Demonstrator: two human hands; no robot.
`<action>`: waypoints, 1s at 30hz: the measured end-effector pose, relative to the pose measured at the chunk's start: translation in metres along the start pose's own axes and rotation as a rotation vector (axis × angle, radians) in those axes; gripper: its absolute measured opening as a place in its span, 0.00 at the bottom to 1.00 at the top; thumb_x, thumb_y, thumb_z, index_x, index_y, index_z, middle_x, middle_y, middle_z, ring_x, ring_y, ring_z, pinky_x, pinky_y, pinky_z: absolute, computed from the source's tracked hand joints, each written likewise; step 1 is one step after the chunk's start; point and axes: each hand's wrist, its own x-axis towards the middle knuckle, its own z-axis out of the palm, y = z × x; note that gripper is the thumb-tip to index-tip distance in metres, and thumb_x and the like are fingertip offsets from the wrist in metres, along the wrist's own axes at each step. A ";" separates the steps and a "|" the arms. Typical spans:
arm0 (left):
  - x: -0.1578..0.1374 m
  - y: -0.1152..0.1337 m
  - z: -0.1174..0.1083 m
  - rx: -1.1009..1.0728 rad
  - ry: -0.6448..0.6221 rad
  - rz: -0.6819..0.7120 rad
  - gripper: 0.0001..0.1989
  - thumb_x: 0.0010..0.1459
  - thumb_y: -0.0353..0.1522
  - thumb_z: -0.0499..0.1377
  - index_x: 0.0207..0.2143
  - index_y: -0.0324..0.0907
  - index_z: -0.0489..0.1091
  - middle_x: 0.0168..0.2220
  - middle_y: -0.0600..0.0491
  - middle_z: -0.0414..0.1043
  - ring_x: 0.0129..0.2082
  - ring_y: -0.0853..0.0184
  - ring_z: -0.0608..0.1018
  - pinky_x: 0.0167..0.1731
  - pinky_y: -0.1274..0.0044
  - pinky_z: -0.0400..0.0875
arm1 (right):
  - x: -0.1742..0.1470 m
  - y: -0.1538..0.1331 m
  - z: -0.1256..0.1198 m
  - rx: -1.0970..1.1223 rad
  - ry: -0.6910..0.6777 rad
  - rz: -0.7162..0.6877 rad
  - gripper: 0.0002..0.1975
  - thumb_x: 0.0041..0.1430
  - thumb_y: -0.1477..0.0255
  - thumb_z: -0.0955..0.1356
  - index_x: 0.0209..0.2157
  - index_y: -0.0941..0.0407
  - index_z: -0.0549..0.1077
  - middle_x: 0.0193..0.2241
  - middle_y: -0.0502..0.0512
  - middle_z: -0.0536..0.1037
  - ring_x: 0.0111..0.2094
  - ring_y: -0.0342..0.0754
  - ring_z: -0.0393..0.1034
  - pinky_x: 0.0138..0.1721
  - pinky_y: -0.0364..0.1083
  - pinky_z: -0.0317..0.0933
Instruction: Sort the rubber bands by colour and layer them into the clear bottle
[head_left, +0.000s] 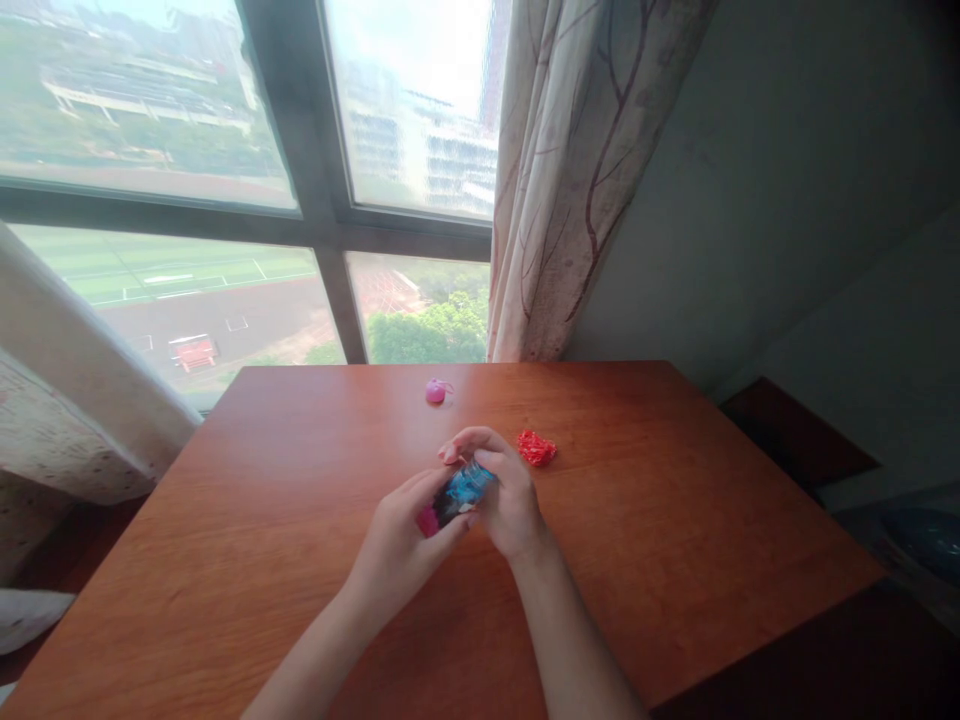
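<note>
My left hand is closed around a small object with a pink end and a dark middle; my fingers hide much of its shape. A bright blue, stringy-looking bundle sits at its upper right end. My right hand curls over this blue bundle, its fingers bent against it. Both hands are together above the middle of the table. Just beyond my right hand lies a tangled red bundle of thin loops or strands. Farther back is a small pink cap-like piece with a thin loop at its side.
The brown wooden table extends to the window at the back. A patterned curtain hangs behind the table's far edge, and another curtain is at the left. A dark wall stands to the right.
</note>
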 end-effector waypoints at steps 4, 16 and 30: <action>0.000 0.000 0.001 -0.056 0.013 -0.036 0.18 0.55 0.34 0.62 0.48 0.40 0.73 0.45 0.48 0.78 0.42 0.61 0.78 0.44 0.74 0.72 | 0.000 0.001 0.001 -0.024 0.005 -0.025 0.14 0.60 0.61 0.65 0.36 0.56 0.78 0.33 0.54 0.78 0.38 0.47 0.70 0.43 0.45 0.62; -0.001 -0.002 -0.002 0.098 -0.106 0.008 0.17 0.54 0.30 0.60 0.48 0.43 0.72 0.46 0.48 0.77 0.43 0.62 0.78 0.45 0.74 0.72 | 0.009 -0.001 -0.006 0.075 0.126 -0.043 0.24 0.60 0.48 0.63 0.41 0.53 0.77 0.37 0.54 0.78 0.41 0.47 0.72 0.43 0.44 0.64; -0.003 -0.003 -0.002 0.293 -0.176 0.020 0.19 0.56 0.30 0.57 0.50 0.44 0.71 0.45 0.48 0.76 0.42 0.61 0.78 0.43 0.74 0.72 | 0.008 -0.006 -0.012 -0.093 0.103 -0.144 0.28 0.61 0.45 0.61 0.43 0.54 0.76 0.37 0.56 0.79 0.41 0.50 0.73 0.40 0.45 0.63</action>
